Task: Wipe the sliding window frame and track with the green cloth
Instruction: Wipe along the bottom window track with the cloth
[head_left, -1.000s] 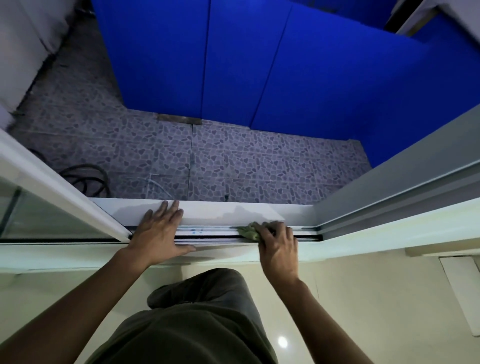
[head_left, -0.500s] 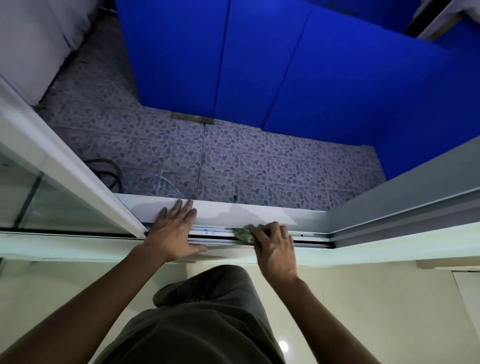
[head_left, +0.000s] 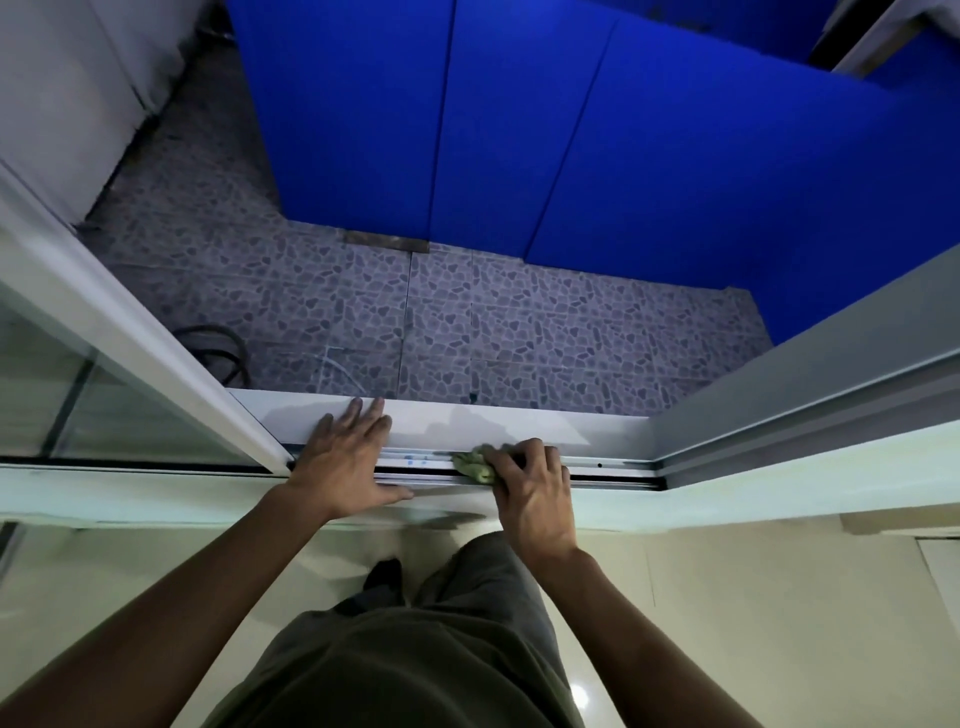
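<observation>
The sliding window's bottom track (head_left: 608, 470) runs left to right across the middle, with a white sill (head_left: 519, 423) behind it. My right hand (head_left: 530, 483) grips a crumpled green cloth (head_left: 474, 465) and presses it into the track; only the cloth's left end shows past my fingers. My left hand (head_left: 345, 457) lies flat with straight fingers on the sill and track, just left of the cloth. The sliding glass pane with its white frame (head_left: 156, 364) stands at the left, its edge near my left hand.
The grey fixed frame (head_left: 800, 384) rises on the right. Beyond the sill lies a pebble-patterned tile floor (head_left: 519, 322), blue panels (head_left: 571, 130) behind it, and a coiled black hose (head_left: 218, 348) at the left. My legs stand on a cream floor below.
My right hand has slid the cloth a little left along the track, closer to my left hand. The camera view has shifted; my left hand stays flat on the sill.
</observation>
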